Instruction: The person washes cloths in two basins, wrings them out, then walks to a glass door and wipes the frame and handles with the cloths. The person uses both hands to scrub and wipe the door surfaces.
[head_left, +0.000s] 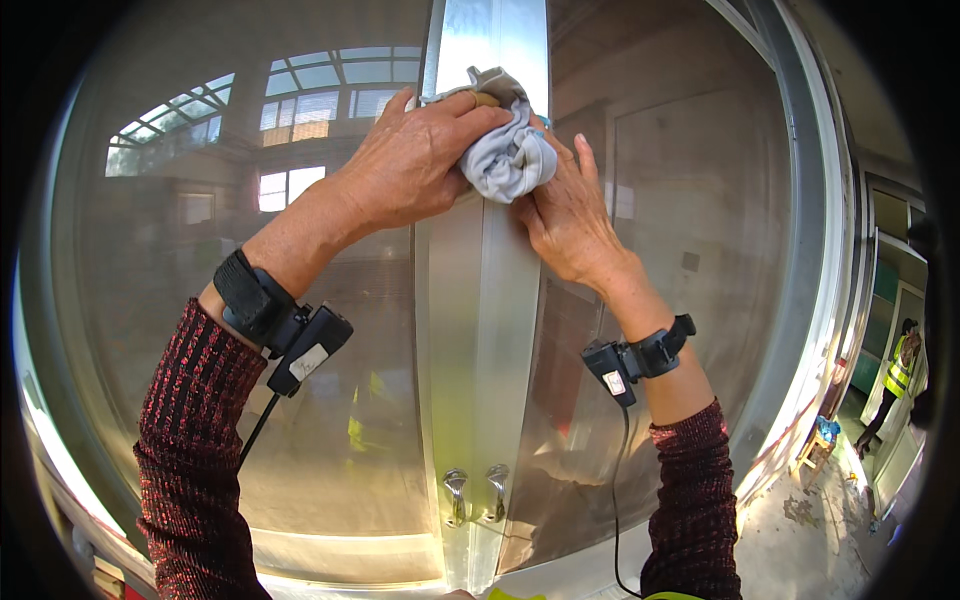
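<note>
A bunched, pale grey-blue cloth is gripped between my two hands, in front of the metal centre stiles of a double glass door. My left hand clasps it from the left, with a mustard-coloured bit showing by the fingers. From the right, my right hand holds the cloth's other side; most of its fingers are hidden behind the folds, and one finger points up. Whether the cloth presses on the metal cannot be made out.
Two shiny door handles sit low on the stiles. Glass panes on both sides mirror windows. Black wrist devices trail cables from my forearms. At far right, a person in a hi-vis vest stands beyond a small wooden stool.
</note>
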